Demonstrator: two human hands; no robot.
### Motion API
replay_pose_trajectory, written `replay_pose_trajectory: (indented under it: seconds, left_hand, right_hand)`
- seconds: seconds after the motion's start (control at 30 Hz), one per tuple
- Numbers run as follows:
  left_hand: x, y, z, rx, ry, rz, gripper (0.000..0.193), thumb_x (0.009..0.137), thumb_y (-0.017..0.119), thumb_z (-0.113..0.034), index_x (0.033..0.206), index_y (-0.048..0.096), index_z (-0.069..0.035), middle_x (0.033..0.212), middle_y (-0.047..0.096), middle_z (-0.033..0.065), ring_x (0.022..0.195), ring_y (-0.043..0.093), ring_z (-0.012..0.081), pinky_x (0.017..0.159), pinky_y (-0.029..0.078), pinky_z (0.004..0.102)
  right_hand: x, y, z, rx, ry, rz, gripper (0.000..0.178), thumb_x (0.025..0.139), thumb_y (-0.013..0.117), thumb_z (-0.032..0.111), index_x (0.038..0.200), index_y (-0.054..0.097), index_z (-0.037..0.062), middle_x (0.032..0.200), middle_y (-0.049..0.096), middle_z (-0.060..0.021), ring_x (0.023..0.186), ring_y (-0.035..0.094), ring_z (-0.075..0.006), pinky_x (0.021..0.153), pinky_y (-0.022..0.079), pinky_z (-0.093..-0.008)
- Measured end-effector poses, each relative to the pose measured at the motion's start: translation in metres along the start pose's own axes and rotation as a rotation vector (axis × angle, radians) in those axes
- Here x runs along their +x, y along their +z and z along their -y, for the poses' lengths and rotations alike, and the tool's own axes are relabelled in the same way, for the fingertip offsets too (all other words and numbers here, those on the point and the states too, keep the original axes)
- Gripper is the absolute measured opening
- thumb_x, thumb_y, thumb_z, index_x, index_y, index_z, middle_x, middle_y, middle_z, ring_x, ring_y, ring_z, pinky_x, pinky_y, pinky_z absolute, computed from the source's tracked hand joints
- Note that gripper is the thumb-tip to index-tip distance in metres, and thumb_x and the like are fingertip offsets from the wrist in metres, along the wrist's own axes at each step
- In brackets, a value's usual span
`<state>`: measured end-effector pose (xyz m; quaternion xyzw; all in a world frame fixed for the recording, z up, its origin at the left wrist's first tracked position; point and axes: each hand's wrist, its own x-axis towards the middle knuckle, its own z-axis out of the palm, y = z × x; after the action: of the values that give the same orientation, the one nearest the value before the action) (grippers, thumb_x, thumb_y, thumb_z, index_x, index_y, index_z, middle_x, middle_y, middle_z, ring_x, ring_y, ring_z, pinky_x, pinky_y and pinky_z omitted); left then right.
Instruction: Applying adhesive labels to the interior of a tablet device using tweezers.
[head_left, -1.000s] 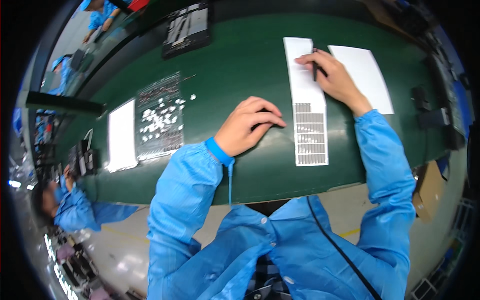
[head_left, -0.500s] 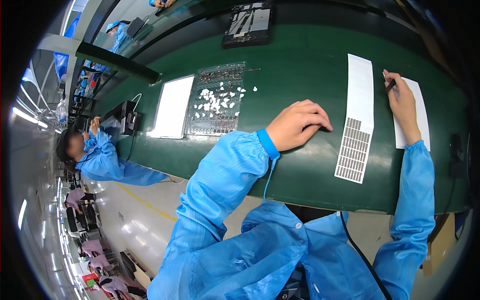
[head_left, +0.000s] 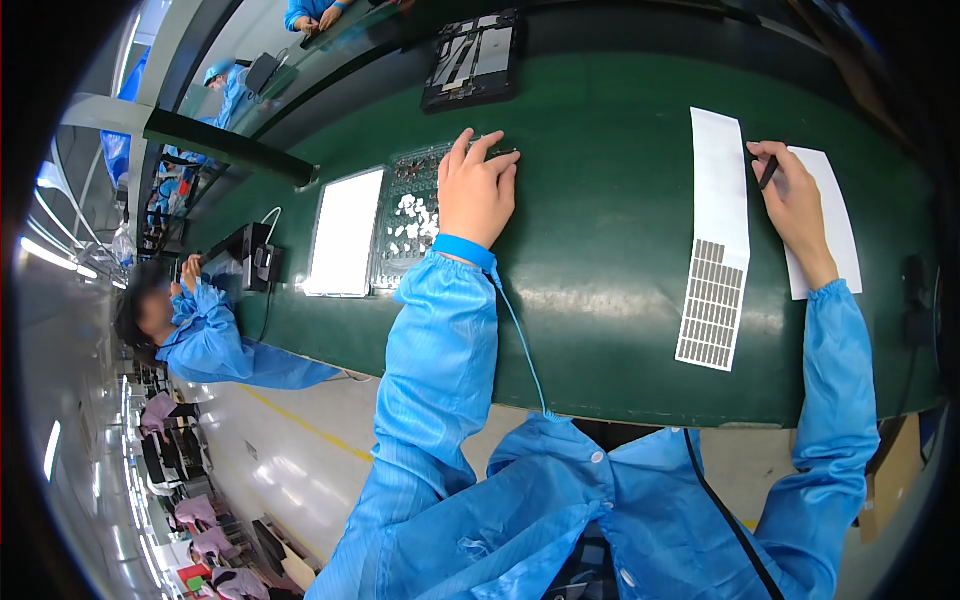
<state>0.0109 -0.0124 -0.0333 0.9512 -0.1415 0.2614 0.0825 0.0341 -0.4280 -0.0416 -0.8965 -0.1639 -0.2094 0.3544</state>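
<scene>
My left hand, in a blue wrist strap, is over the right side of a clear plastic tray holding small parts and loose white pieces. Its fingers are spread, thumb and forefinger close to a small dark wired part at the tray's far right corner; whether they touch it I cannot make out. My right hand is closed round a short dark strip-like object, its kind unclear. It rests over a white sheet, beside a long white label strip with rows of grey rectangles on its near half.
A white rectangular panel lies left of the tray. An opened dark device sits at the far side of the green table. A black box with a cable and a co-worker in blue are at the left.
My left hand has moved left and away from me, from the table beside the label strip to the tray, its fingers spreading. My right hand has shifted slightly left, still holding the dark object.
</scene>
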Motion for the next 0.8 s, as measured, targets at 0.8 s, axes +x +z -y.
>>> replay_pose_trajectory:
  seconds: [0.8]
  left_hand:
    - [0.008,-0.024,-0.063,-1.172,-0.089,-0.145,0.023,0.085,0.066,0.009,0.105,0.073,0.0,0.109,0.072,0.0121,0.104,0.069,0.0233,0.092,0.056,0.0318]
  right_hand:
    - [-0.01,0.014,-0.052,-0.014,-0.082,0.115,0.026,0.106,0.05,0.015,0.129,0.059,0.0064,0.129,0.066,-0.0121,0.124,0.061,-0.0271,0.111,0.042,-0.0393]
